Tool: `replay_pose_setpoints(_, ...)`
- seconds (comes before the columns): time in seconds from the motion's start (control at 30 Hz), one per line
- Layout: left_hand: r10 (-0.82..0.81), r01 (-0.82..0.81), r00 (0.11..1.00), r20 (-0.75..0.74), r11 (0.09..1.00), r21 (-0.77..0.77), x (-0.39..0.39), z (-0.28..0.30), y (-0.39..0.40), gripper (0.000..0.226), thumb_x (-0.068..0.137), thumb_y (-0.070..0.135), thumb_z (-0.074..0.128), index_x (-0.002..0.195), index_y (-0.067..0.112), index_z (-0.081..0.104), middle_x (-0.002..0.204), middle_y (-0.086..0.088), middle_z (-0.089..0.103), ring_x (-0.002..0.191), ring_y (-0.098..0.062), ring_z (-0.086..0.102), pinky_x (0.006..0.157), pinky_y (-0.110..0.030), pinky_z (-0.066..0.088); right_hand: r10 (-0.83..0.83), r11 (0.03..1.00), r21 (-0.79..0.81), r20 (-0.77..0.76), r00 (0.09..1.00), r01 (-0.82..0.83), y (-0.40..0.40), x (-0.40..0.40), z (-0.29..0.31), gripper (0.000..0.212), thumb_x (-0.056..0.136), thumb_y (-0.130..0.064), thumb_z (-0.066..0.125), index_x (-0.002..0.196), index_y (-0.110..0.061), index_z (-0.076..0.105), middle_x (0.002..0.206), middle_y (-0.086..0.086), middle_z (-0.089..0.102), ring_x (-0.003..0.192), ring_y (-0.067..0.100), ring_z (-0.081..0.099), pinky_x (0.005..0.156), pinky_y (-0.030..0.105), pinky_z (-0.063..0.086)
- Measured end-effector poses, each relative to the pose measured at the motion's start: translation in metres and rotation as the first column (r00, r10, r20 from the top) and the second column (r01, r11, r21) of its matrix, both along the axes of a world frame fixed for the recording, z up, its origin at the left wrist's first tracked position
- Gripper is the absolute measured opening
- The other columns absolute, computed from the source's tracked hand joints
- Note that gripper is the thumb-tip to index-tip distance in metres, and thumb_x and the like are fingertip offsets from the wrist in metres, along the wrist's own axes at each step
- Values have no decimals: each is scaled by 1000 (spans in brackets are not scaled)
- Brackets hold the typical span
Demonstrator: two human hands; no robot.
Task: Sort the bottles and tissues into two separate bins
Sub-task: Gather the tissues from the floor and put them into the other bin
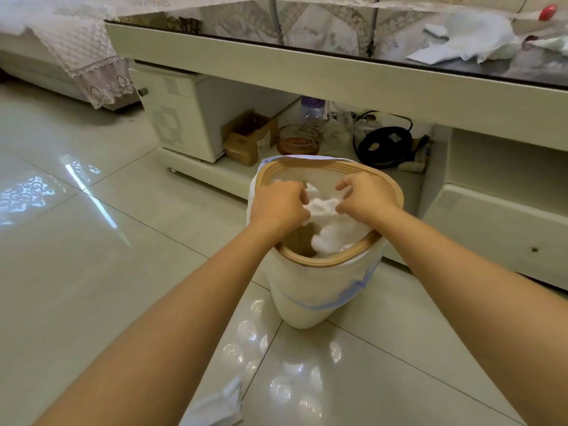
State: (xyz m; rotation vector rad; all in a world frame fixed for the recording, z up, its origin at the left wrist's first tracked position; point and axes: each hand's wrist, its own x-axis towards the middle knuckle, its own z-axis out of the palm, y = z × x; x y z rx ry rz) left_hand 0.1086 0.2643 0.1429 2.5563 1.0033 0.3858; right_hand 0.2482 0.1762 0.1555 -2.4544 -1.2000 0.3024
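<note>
A cream bin with a tan rim and a white liner stands on the floor in front of the low table. Crumpled white tissues fill its mouth. My left hand and my right hand are both over the bin opening, fingers curled into the tissues and pinching them from either side. More white tissues lie on the glass tabletop at the upper right. A clear bottle with a purple label stands on the shelf under the table.
The low table's edge runs just behind the bin. Its lower shelf holds a cardboard box, a glass bowl and a black round appliance. A white bag piece lies on the tiled floor near me.
</note>
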Motion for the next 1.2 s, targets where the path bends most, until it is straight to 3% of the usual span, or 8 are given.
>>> replay_pose_setpoints(0.13,-21,22,999,-32,999,37,-1,5,-3,9,83,26,66,91,27,68,86,9,63,84,-12,58,72,-26,50,51,996,78,1,999,-51,-5,-3,3,36,80,-16,69,114,-27,64,105,0,66,91,18,62,77,38,54)
replay_pose_setpoints(0.27,-42,44,996,80,999,-18,-4,7,-8,5,85,27,66,89,26,68,83,10,64,75,-5,56,58,-17,39,103,967,233,2,995,-101,-23,-17,12,29,81,-23,67,109,-28,65,98,-7,65,88,11,60,75,34,53)
replay_pose_setpoints(0.47,-30,58,969,245,993,-106,-4,16,-20,16,78,33,73,91,25,70,82,10,67,79,-5,62,68,-23,52,174,924,323,128,976,-207,-60,-38,27,27,80,-35,65,107,-32,65,101,-13,64,89,4,53,70,26,43)
replay_pose_setpoints(0.7,-57,80,963,264,994,-79,-35,42,-77,20,75,34,75,93,26,71,85,10,68,82,-3,62,72,-22,52,206,921,294,189,960,-256,-126,-49,28,29,77,-34,61,105,-28,66,106,-2,63,98,18,57,81,46,49)
replay_pose_setpoints(0.8,-88,112,967,241,990,-88,-64,42,-105,19,76,37,74,93,29,70,85,12,67,83,-2,62,75,-31,55,233,916,283,206,950,-286,-156,-61,18,30,77,-32,61,106,-26,66,107,-1,63,99,20,57,79,47,49)
replay_pose_setpoints(0.93,-128,193,958,256,951,-243,-102,27,-147,19,76,29,76,94,23,70,85,9,70,79,-4,66,79,-37,56,313,901,248,194,930,-355,-188,-86,-1,29,81,-33,60,107,-24,65,106,-2,63,98,19,57,81,43,49)
replay_pose_setpoints(1.07,-78,131,986,149,915,-381,-132,-13,-177,16,74,30,77,88,28,71,78,13,69,74,-4,64,76,-41,55,370,895,193,185,910,-403,-211,-116,-25,27,81,-31,64,107,-25,66,106,-5,63,99,17,57,80,34,44)
replay_pose_setpoints(1.2,90,3,988,122,794,-608,-160,-54,-188,16,74,26,79,88,26,71,79,7,71,68,-8,62,64,-28,51,397,902,115,162,903,-417,-223,-141,-51,27,79,-33,65,106,-28,66,104,-8,62,99,18,57,76,28,34)
